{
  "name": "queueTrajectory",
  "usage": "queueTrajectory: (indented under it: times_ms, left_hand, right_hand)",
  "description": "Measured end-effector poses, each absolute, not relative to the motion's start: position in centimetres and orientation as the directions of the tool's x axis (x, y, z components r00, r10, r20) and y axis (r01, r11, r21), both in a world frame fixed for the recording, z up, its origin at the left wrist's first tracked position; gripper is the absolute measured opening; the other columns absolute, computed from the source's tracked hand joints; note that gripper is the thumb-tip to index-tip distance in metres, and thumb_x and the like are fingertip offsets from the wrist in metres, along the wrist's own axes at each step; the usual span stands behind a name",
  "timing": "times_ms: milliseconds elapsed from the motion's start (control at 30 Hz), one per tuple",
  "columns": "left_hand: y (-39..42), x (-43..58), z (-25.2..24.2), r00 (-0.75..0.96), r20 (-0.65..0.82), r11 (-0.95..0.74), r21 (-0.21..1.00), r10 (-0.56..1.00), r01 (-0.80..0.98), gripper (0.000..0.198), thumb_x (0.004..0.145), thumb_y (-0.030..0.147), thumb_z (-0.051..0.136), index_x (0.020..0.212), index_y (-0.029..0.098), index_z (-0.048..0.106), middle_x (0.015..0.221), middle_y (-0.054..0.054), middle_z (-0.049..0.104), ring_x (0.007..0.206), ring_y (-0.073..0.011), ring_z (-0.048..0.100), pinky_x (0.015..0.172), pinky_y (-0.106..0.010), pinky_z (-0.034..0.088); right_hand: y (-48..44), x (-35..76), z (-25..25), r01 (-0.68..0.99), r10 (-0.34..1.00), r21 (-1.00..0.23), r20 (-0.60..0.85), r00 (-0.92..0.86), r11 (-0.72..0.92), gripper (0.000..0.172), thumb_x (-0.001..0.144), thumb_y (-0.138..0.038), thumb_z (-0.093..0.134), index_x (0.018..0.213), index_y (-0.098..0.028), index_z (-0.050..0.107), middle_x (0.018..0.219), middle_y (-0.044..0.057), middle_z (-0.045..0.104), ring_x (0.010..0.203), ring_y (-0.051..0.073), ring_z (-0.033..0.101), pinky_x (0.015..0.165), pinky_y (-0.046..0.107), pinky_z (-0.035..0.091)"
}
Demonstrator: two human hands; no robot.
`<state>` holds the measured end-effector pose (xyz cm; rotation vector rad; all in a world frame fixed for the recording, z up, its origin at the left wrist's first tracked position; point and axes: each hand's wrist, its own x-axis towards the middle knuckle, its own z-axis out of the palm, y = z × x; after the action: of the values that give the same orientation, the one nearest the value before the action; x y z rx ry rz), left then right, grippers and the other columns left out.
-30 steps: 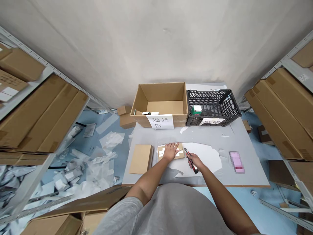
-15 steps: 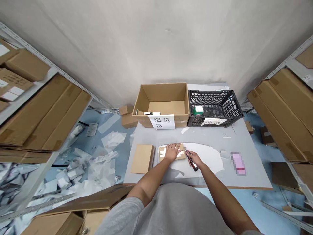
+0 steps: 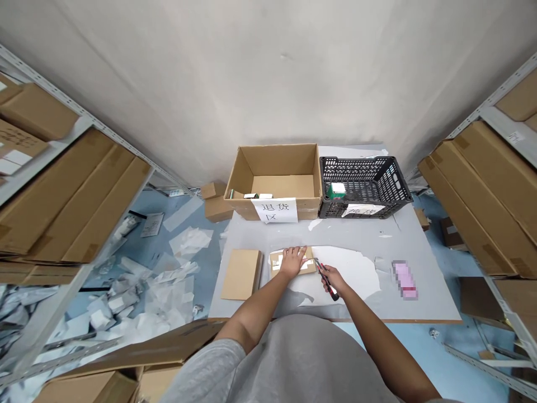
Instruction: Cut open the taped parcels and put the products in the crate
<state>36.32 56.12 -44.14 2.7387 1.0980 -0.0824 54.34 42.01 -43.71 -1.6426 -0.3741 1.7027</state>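
A small cardboard box (image 3: 311, 267) with white labels lies on a white sheet (image 3: 356, 274) on the table. Spread flat over its top, my left hand (image 3: 292, 261) presses it with fingers apart. In my right hand (image 3: 332, 279) is a red and black utility knife (image 3: 326, 280), gripped by the handle. Its tip points at the box's right end and seems to touch it. A larger closed brown box (image 3: 240, 274) lies to the left of my left hand.
Behind stand an open carton (image 3: 285, 184) with a paper sign and a black plastic crate (image 3: 364, 187) holding a green and white box (image 3: 337, 191). A blurred pink item (image 3: 405, 280) is at the right. Shelves with cartons flank the table (image 3: 436, 305); paper scraps (image 3: 168, 296) litter the floor.
The knife tip has moved slightly left, onto the small box's right end. My left hand stays on the box. The whole view has shifted a little.
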Motion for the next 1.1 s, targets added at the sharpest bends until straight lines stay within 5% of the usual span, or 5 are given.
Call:
queueTrajectory:
  times_ms: [733, 1100]
  left_hand:
    - [55.7, 37.0, -43.2, 0.645, -0.091, -0.612, 0.236, 0.759, 0.754, 0.057, 0.106, 0.064, 0.049, 0.149, 0.027, 0.058, 0.130, -0.013, 0.067, 0.118, -0.0320, 0.056, 0.105, -0.049, 0.037]
    - [55.8, 36.9, -43.4, 0.647, -0.096, -0.613, 0.240, 0.757, 0.753, 0.056, 0.107, 0.062, 0.048, 0.152, 0.029, 0.056, 0.132, -0.012, 0.066, 0.120, -0.0322, 0.055, 0.107, -0.049, 0.037]
  right_hand:
    - [44.6, 55.9, -43.1, -0.260, 0.718, -0.705, -0.693, 0.056, -0.660, 0.026, 0.094, -0.048, 0.063, 0.096, -0.023, 0.055, 0.051, -0.007, 0.055, 0.035, 0.014, 0.049, 0.036, 0.024, 0.041]
    - [45.9, 56.5, -43.2, -0.200, 0.728, -0.715, -0.685, 0.009, -0.670, 0.034, 0.090, -0.055, 0.068, 0.096, -0.023, 0.056, 0.050, -0.008, 0.056, 0.033, 0.013, 0.049, 0.036, 0.023, 0.039]
